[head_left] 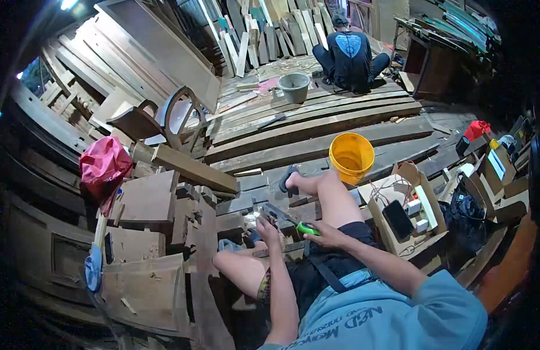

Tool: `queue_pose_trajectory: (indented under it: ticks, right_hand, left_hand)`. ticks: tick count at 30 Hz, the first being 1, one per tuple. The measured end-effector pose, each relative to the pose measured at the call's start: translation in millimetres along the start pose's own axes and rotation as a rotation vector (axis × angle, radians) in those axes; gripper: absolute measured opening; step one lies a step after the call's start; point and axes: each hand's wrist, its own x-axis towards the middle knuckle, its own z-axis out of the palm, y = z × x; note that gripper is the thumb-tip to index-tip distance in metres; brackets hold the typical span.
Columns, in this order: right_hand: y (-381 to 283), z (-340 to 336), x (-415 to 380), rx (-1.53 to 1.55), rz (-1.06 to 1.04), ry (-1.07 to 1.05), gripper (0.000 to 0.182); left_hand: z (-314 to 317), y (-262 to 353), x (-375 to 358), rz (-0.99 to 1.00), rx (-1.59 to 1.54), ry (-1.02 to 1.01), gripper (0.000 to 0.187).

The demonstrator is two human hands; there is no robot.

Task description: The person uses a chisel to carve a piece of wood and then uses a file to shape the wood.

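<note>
A tool with a green handle [308,228] and a long grey blade is held in my right hand [329,236], above my lap. The blade points up and left toward my left hand [268,231]. My left hand is closed around a small dark piece near the blade's far end; what it is cannot be made out. Both hands are between my bent knees, over the wooden planks. A dark strip of wood or metal lies below the hands, across my lap.
A yellow bucket [351,158] stands beyond my right knee. A cardboard box [405,210] with a phone and cables is at the right. Wooden blocks [144,198] and a pink bag [105,168] are at the left. Another person [350,58] sits beyond a grey bucket [294,87].
</note>
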Motion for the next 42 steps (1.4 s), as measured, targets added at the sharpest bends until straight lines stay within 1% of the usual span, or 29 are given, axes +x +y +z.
queue_pose_trajectory:
  ticks: [1,2,3,4,5,6,8,9,10,12,13,14,15,19,21,24,25,27,28,30,31,33,34,35,36,37,39,40,42]
  right_hand:
    - [-4.1,0.1,-2.2,-0.022,-0.048,0.024,0.052]
    - [-7.3,0.5,-3.5,-0.042,-0.095,0.049,0.052]
    - [-9.2,-2.0,-1.4,-0.087,-0.008,-0.034,0.053]
    - [-9.4,-1.3,-1.3,-0.087,-0.007,-0.034,0.053]
    - [-9.4,-0.3,-1.6,-0.107,-0.037,-0.033,0.052]
    - [-9.2,0.6,-1.8,-0.126,-0.067,-0.032,0.052]
    - [-6.2,2.3,-1.6,-0.114,-0.096,-0.014,0.051]
    - [-6.6,2.7,-2.5,-0.101,-0.136,0.028,0.052]
    - [-6.4,3.2,-3.8,-0.088,-0.176,0.069,0.053]
    - [3.0,6.3,-0.6,-0.091,-0.191,0.073,0.053]
    - [1.5,6.4,-0.7,-0.094,-0.162,0.072,0.053]
    - [-0.4,6.2,-1.0,-0.096,-0.134,0.07,0.053]
    - [-5.4,3.2,-2.3,-0.082,-0.155,0.062,0.052]
    - [0.3,4.0,0.6,-0.084,-0.136,0.031,0.052]
    - [4.7,6.8,1.7,-0.099,-0.171,0.059,0.052]
    - [-3.8,3.3,-2.5,-0.113,-0.137,0.052,0.052]
    - [-8.2,1.3,-3.3,-0.113,-0.138,0.051,0.052]
    - [-14.0,-0.9,-4.6,-0.147,-0.076,-0.01,0.051]
    - [-8.3,2.2,-3.0,-0.148,-0.076,-0.013,0.051]
    - [-2.6,7.7,1.3,-0.145,-0.331,0.079,0.052]
    - [-6.8,6.0,-0.9,-0.145,-0.33,0.077,0.052]
    - [-18.2,0.2,-5.8,-0.15,-0.14,-0.023,0.051]
    - [-8.1,5.2,-3.4,-0.149,-0.138,-0.023,0.051]
    - [9.8,13.7,1.3,-0.159,-0.24,0.037,0.051]
    - [19.5,18.5,3.5,-0.169,-0.342,0.097,0.05]
    - [-0.7,12.7,-0.6,-0.168,-0.34,0.096,0.05]
    - [-37.2,0.9,-9.1,-0.115,0.152,-0.133,0.049]
    - [-33.8,4.0,-8.9,-0.115,0.155,-0.131,0.049]
    - [-19.4,15.0,-7.3,-0.12,0.047,-0.053,0.05]
  left_hand:
    - [-0.3,5.1,-1.7,0.064,0.05,0.036,0.036]
    - [-2.8,10.0,-2.5,0.062,0.05,0.038,0.036]
    - [-6.4,14.9,-2.4,-0.011,0.033,-0.041,0.036]
    - [-8.4,17.6,-1.6,-0.085,0.014,-0.12,0.037]
    - [-8.8,15.9,-0.1,-0.202,-0.138,-0.191,0.038]
    - [-5.6,-1.0,4.6,-0.202,-0.14,-0.19,0.038]
    - [2.2,-44.0,16.8,0.077,0.0,-0.11,0.04]
    - [2.9,-23.5,11.2,-0.121,-0.132,-0.074,0.038]
    - [2.6,-20.1,9.5,-0.123,-0.132,-0.073,0.038]
    - [2.7,-17.8,7.4,-0.173,-0.398,-0.131,0.033]
    - [1.1,-19.1,9.6,-0.174,-0.399,-0.131,0.033]
    - [-2.4,-20.0,13.8,-0.324,-0.526,-0.214,0.03]
    - [-5.0,-20.8,15.6,-0.474,-0.652,-0.298,0.027]
    - [-9.8,-26.5,13.6,-0.469,-0.647,-0.318,0.03]
    - [-10.6,-22.9,15.0,-0.562,-0.607,-0.298,0.03]
    - [-10.9,-8.4,10.5,-0.574,-0.588,-0.241,0.03]
    - [-10.6,-14.3,13.0,-0.574,-0.588,-0.241,0.03]
    - [-10.8,-28.7,18.5,-0.62,-0.436,-0.238,0.036]
    - [-13.3,-7.9,12.6,-0.622,-0.436,-0.236,0.036]
    - [-16.4,29.2,0.7,-0.573,-0.229,-0.144,0.043]
    - [-15.2,18.7,3.2,-0.575,-0.228,-0.143,0.043]
    - [-11.1,-8.1,11.0,-0.536,-0.26,-0.113,0.047]
    - [-12.3,7.6,6.5,-0.537,-0.259,-0.113,0.047]
    - [-12.3,23.5,1.0,-0.495,-0.213,-0.06,0.038]
    - [-12.9,35.0,-2.9,-0.452,-0.168,-0.007,0.036]
    - [-11.2,22.8,-0.6,-0.454,-0.167,-0.007,0.036]
    - [-5.1,-16.1,7.7,-0.203,-0.145,-0.021,0.037]
    - [-4.3,-25.0,8.6,-0.205,-0.145,-0.024,0.037]
    - [-3.4,-37.5,10.0,0.196,0.42,0.063,0.037]
